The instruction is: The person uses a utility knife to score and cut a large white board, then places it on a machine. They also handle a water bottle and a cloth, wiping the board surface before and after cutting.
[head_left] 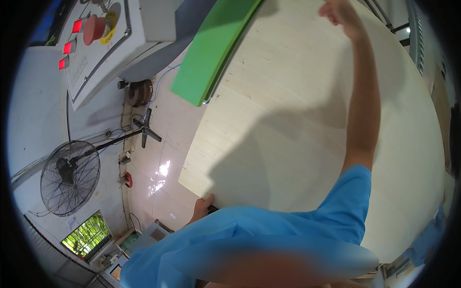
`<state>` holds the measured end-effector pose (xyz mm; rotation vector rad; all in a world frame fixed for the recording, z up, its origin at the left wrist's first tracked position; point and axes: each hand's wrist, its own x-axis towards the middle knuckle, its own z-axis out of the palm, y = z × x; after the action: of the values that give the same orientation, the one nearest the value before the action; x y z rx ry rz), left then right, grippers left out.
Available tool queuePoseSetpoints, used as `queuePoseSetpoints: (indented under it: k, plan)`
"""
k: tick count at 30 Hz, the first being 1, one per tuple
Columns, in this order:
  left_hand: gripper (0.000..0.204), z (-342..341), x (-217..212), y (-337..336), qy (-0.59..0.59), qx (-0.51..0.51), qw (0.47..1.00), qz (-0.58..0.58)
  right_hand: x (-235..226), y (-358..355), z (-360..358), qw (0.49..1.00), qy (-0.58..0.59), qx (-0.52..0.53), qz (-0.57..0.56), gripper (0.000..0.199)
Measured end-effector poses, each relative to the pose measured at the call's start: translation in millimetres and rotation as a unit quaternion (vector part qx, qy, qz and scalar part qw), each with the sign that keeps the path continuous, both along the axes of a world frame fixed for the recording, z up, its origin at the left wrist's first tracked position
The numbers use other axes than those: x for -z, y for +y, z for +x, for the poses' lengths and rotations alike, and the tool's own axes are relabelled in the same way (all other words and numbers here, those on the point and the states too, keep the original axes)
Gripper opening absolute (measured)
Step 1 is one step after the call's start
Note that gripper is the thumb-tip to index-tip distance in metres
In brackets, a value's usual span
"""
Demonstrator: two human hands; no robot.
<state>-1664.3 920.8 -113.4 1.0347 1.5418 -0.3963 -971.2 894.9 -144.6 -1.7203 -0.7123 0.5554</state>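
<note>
Pale board point(273, 62) under right grip point(343, 17), left grip point(202, 207) at its near edge; cannot tell if either pinches.

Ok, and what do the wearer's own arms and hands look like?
The right sleeve is short and plain blue, matching the shirt. The right hand and left hand are ungloved. The right forearm shows no watch or band; little of the left forearm shows.
</note>
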Motion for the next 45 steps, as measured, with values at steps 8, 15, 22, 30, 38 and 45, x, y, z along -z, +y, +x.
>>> queuePoseSetpoints:
  k: [8, 15, 22, 30, 38, 45]
  plan:
    - [0.056, 2, -8, -2, -0.063, -0.077, 0.994, -0.052, 39, -87, 126, 0.773, -0.318, 0.247, -0.490, 0.082]
    - [0.051, 9, -5, -2, -0.051, -0.083, 0.995, -0.034, 44, -86, 117, 0.773, -0.315, 0.261, -0.486, 0.081]
    - [0.055, 6, -9, 2, -0.021, -0.057, 0.997, -0.057, 44, -90, 120, 0.790, -0.294, 0.272, -0.464, 0.080]
    - [0.061, 6, -10, 11, -0.013, 0.001, 0.996, -0.089, 51, -92, 129, 0.790, -0.293, 0.280, -0.460, 0.080]
    - [0.061, 5, -5, 5, -0.020, -0.072, 0.994, -0.082, 57, -94, 130, 0.790, -0.315, 0.287, -0.441, 0.080]
    - [0.061, -8, 3, 5, -0.015, -0.005, 0.999, -0.039, 43, -81, 115, 0.779, -0.302, 0.298, -0.461, 0.079]
